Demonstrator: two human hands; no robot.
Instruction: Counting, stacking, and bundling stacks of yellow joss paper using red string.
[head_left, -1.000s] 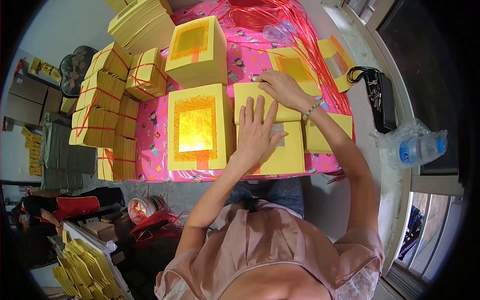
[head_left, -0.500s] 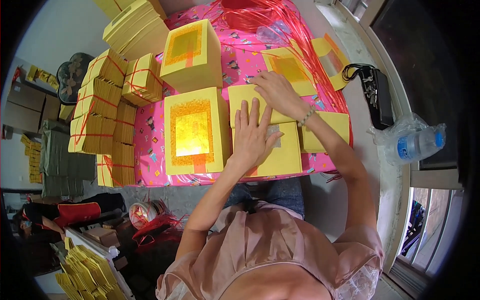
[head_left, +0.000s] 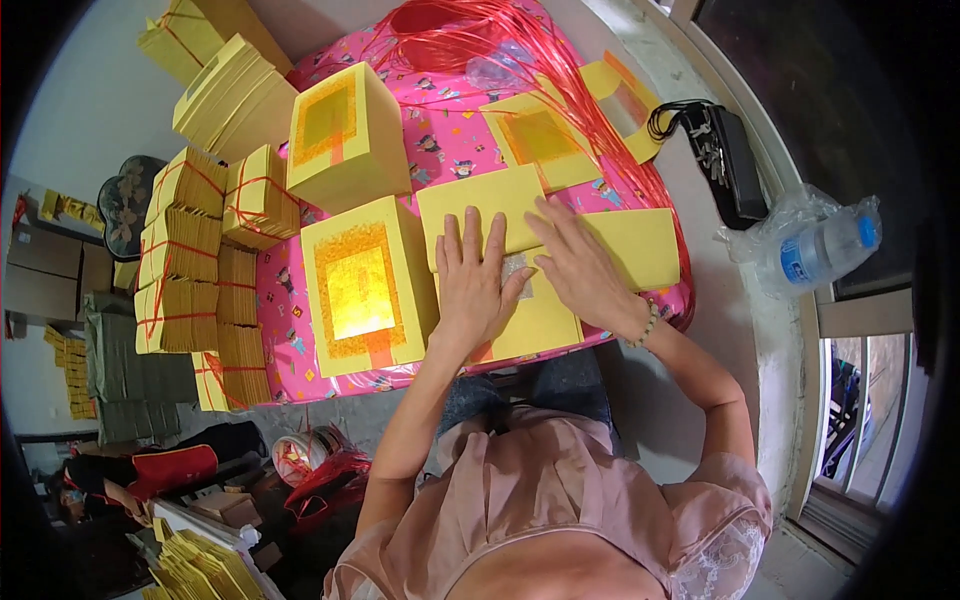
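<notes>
My left hand [head_left: 470, 285] lies flat with spread fingers on a stack of yellow paper [head_left: 540, 325] at the table's near edge. A yellow folded flap [head_left: 480, 200] is under its fingertips, and a silver patch [head_left: 516, 272] shows beside its thumb. Palm down, my right hand [head_left: 588, 268] rests with outstretched fingers on the right part of the same paper, its fingertips at the flap's right end. A plain yellow stack [head_left: 640, 245] sits just right of it. To the left stands a thick yellow paper block [head_left: 362, 290] with a gold foil square.
Behind it is a second foil-faced block [head_left: 345, 135]. Red-tied yellow bundles [head_left: 180, 250] are piled at the left. Loose red strings [head_left: 570, 90] trail across the pink tablecloth [head_left: 435, 125]. A black pouch with keys [head_left: 730, 165] and a plastic bottle [head_left: 815, 255] lie on the sill.
My right hand has drawn back toward me and to the right, off the far edge of the flap. My left hand stays on the paper. The whole view has shifted slightly.
</notes>
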